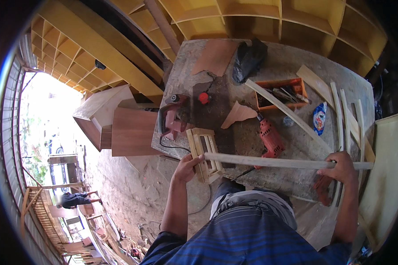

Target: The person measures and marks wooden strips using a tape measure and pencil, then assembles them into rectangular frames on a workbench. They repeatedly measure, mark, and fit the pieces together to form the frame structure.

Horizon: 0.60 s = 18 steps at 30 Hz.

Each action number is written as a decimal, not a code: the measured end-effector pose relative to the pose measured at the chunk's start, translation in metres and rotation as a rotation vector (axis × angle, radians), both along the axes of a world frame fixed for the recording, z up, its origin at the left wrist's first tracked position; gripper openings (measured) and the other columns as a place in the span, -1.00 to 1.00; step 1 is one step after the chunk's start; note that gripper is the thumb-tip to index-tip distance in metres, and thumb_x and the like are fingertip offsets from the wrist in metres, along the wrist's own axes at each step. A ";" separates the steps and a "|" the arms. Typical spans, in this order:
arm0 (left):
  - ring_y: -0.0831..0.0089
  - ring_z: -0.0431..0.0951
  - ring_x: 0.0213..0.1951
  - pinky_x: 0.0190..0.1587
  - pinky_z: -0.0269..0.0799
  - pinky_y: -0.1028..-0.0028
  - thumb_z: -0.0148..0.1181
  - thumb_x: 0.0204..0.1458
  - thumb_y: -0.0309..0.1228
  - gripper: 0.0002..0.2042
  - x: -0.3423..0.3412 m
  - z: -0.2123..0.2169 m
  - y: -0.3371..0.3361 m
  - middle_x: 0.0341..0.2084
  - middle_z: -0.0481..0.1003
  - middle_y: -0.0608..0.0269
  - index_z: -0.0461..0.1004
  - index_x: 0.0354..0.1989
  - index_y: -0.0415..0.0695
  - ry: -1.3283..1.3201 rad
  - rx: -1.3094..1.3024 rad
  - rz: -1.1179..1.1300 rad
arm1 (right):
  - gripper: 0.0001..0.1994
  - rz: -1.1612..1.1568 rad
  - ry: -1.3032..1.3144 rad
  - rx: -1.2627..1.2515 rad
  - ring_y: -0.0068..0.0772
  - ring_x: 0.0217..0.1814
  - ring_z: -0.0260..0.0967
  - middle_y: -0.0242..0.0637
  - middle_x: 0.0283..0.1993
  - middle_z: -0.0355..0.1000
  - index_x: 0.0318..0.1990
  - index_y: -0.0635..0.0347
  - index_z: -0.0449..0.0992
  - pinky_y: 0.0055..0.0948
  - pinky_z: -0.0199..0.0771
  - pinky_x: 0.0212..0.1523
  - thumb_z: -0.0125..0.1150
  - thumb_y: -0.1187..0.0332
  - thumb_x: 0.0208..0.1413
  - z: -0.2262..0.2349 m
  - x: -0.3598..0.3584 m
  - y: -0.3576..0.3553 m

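My left hand [185,169] is closed on a small slatted wooden frame [211,152] at the table's near edge, its thumb by the left end of a long wooden strip [269,162]. That strip runs level across in front of me to my right hand [343,168], which is wrapped round it near its right end. Whether the left fingers also pinch the strip, I cannot tell. Just beyond the strip lies a red power drill [270,137]. A red circular saw [176,117] rests on the table past the frame.
An orange toolbox [262,105] full of tools stands on the worktable [278,57]. Loose wooden strips [340,115] lie at the right, near a blue-white packet [319,118]. A black plastic bag [248,59] is at the back. Far left, another person [75,200] stands.
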<state>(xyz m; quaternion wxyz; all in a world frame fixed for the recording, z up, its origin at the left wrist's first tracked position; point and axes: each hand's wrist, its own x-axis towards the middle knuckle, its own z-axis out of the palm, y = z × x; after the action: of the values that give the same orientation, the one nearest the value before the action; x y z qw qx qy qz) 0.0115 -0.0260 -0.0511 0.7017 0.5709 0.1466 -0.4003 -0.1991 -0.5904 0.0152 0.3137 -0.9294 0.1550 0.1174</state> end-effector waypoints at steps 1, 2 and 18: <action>0.41 0.67 -0.14 -0.01 0.60 0.38 0.26 0.29 -0.33 -0.70 0.001 -0.001 0.000 -0.14 0.64 0.17 0.52 0.05 -0.28 0.001 -0.010 0.002 | -0.47 -0.002 0.061 0.015 -0.05 -0.27 0.60 -0.01 -0.39 0.59 -0.39 0.32 0.67 -0.23 0.55 -0.16 0.75 0.11 -0.49 0.003 0.006 0.000; 0.42 0.67 -0.15 -0.02 0.60 0.39 0.26 0.28 -0.33 -0.70 0.002 -0.003 0.002 -0.14 0.64 0.18 0.52 0.05 -0.28 0.003 -0.021 0.004 | -0.45 -0.004 0.122 0.030 -0.06 -0.29 0.60 -0.01 -0.40 0.59 -0.40 0.32 0.67 -0.24 0.55 -0.17 0.75 0.09 -0.51 0.008 0.016 0.001; 0.52 0.63 -0.19 -0.08 0.57 0.44 0.41 0.18 -0.29 -0.62 0.004 0.003 -0.003 -0.15 0.63 0.28 0.53 0.06 -0.25 -0.031 0.049 -0.082 | -0.46 0.228 0.053 -0.086 -0.10 -0.31 0.59 -0.05 -0.43 0.59 -0.42 0.24 0.67 -0.21 0.56 -0.14 0.75 -0.01 -0.44 0.010 0.114 -0.016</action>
<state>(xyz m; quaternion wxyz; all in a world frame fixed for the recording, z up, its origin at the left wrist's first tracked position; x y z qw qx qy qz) 0.0153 -0.0291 -0.0485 0.6727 0.5995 0.1222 -0.4160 -0.0850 -0.6060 0.0257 0.2539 -0.9501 0.0614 0.1704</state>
